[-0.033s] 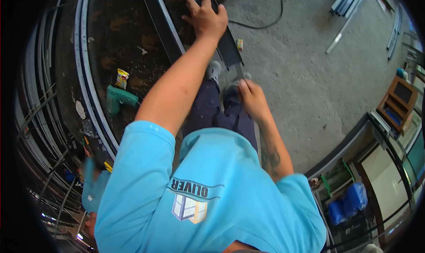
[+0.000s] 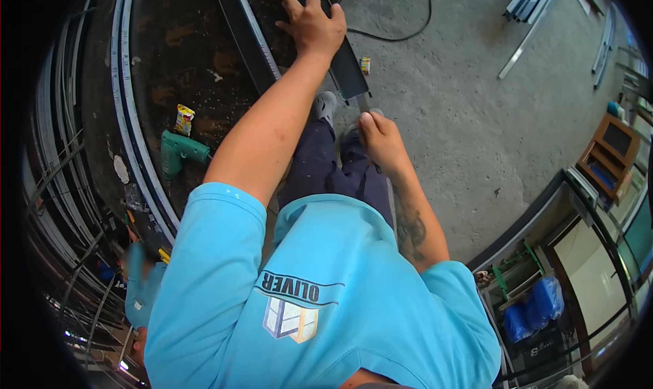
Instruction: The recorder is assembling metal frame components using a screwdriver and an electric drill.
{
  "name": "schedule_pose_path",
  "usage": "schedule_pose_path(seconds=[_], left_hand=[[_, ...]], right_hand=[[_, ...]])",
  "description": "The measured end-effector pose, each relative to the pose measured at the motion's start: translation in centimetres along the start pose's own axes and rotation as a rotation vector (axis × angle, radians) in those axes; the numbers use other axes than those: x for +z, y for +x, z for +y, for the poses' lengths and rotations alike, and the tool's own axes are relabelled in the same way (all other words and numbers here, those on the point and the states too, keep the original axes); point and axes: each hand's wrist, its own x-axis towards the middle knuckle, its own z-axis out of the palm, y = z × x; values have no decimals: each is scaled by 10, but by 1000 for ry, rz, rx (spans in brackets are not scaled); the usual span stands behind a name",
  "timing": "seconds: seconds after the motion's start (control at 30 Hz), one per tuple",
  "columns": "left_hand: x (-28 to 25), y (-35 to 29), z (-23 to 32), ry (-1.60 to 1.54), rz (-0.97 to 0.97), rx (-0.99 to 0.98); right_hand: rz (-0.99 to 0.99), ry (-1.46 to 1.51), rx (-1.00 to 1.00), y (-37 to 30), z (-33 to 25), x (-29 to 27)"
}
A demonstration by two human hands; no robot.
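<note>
A dark grey metal channel profile [image 2: 347, 72] runs away from me, its near end above my shoes. My left hand [image 2: 316, 29] lies across this profile with its fingers spread. Below the near end, my right hand [image 2: 382, 140] is closed around a flat grey metal strip [image 2: 363, 102]. The strip's far end meets the end of the profile; its grip end is hidden in my fist, so I cannot tell what kind of tool it is. A second dark profile [image 2: 238, 31] with a light edge lies to the left, apart from my hands.
On the dark worktop [image 2: 183, 55] at left lie a green power drill [image 2: 182, 152], a yellow packet [image 2: 184, 119] and long pale profiles [image 2: 129, 96]. A cable [image 2: 401, 38] crosses the concrete floor [image 2: 462, 117]. A person [image 2: 144, 287] is at lower left. Metal bars [image 2: 530, 1] lie at upper right.
My right hand and the strip have shifted slightly up toward the end of the profile. My left hand stays in place on the profile; the whole view has moved a little.
</note>
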Motion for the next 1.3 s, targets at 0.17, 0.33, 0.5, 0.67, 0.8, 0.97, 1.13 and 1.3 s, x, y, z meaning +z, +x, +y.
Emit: schedule_pose_path(seconds=[0.17, 0.33, 0.5, 0.67, 0.8, 0.97, 1.13, 1.3], left_hand=[[0, -1, -1, -13, 9, 7], [1, 1, -4, -43, -27, 25], [-3, 0, 1, -60, -12, -19], [-23, 14, -11, 63, -112, -84], [-26, 49, -41, -232, -35, -59], [-10, 51, -49, -70, 47, -7], [-22, 52, -34, -131, -126, -152], [-35, 54, -26, -139, -114, -159]], right_hand=[[-25, 2, 140, -3, -1, -17], [-68, 89, -1, 13, -9, -15], [-62, 112, 129, -71, 17, -34], [234, 634, 124, -105, 36, -11], [43, 1328, 497, -59, 1, 27], [60, 1430, 610, -36, -63, 80], [133, 1394, 675, -37, -104, 99], [169, 1432, 717, -31, -111, 107]])
